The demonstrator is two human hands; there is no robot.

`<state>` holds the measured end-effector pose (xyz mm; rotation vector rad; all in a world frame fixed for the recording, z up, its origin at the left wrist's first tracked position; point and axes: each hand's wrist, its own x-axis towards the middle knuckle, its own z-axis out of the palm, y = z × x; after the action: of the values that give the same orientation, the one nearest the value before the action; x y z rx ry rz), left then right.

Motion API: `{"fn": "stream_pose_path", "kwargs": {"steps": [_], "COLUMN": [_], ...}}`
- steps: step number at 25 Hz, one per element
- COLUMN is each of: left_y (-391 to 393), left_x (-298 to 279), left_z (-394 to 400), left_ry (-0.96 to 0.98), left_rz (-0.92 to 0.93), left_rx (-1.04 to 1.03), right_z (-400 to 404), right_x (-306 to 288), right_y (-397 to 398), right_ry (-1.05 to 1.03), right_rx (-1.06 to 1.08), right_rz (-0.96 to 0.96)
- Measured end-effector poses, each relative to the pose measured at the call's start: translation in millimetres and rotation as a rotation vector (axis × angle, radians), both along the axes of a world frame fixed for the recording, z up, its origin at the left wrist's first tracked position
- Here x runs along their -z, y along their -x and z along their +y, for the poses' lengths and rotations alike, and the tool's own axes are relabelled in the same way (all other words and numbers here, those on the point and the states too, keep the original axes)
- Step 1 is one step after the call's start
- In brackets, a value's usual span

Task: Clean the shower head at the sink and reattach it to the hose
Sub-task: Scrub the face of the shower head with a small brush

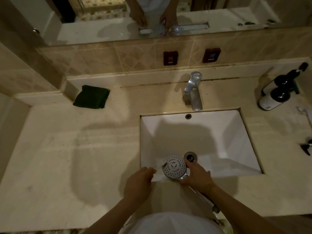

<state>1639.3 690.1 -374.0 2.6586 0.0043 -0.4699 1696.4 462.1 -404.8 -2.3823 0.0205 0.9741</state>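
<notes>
Two hands are working: right hand (196, 174) is gripping the shower head (173, 166) over the sink (236, 132), left hand (140, 181) is pinching a toothbrush (160, 167), scrubbing; rinsing probably follows.

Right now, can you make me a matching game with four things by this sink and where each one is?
Things:
1. shower head
2. green cloth
3. tap
4. dark bottles

Places:
A. on the counter at the far right
B. behind the basin, in the middle
C. held over the front of the basin
D. on the counter at the left, by the wall

Pairs: 1-C, 2-D, 3-B, 4-A
</notes>
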Motion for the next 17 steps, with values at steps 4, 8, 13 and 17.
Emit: {"fn": "stream_pose_path", "kwargs": {"steps": [4,8,13,17], "left_y": [10.3,16.6,13.2,-13.3], "left_x": [5.7,11.2,14.0,12.0], "left_z": [1.1,-3.4,10.1,57.3], "left_ry": [0.030,0.034,0.005,-0.050], "left_rz": [-0.009,-0.023,-0.054,-0.162], "left_rx": [0.009,0.023,0.022,-0.190], "right_z": [-1.0,0.5,-0.5,0.5], "right_x": [2.0,2.9,3.6,1.3], "right_y": [0.1,-0.9,-1.8,-1.7], "right_ry": [0.000,0.011,0.002,0.020], "right_rx": [0.007,0.012,0.022,0.018], "right_rz": [-0.004,-0.004,-0.009,0.006]}}
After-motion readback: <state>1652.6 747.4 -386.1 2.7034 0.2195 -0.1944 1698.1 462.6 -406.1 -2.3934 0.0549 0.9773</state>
